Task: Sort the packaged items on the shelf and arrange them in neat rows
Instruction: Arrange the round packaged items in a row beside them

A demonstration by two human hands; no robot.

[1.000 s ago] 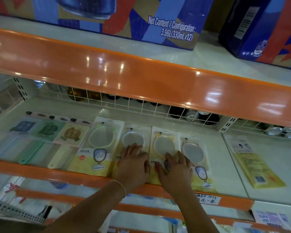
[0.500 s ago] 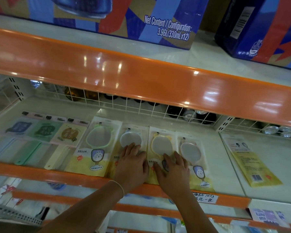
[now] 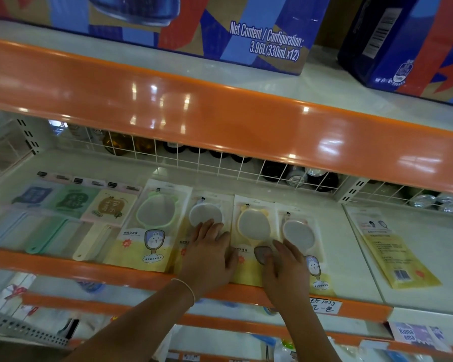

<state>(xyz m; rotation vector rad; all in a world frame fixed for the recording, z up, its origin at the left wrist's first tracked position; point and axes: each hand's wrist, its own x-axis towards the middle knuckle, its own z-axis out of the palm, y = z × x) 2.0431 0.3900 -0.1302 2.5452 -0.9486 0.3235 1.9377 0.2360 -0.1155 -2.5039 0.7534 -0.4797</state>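
1. on the shelf (image 3: 351, 259), mirror packets (image 3: 251, 231) lay flat in a row.
2. our left hand (image 3: 209, 254) and right hand (image 3: 285, 267) pressed them, fingers spread, gripping nothing.
3. we judged them light, slippery, fragile; hold the card edges.

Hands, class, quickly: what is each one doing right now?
Left hand: open, fingers spread, flat on the white mirror pack.
Right hand: open, flat on the yellow mirror pack.
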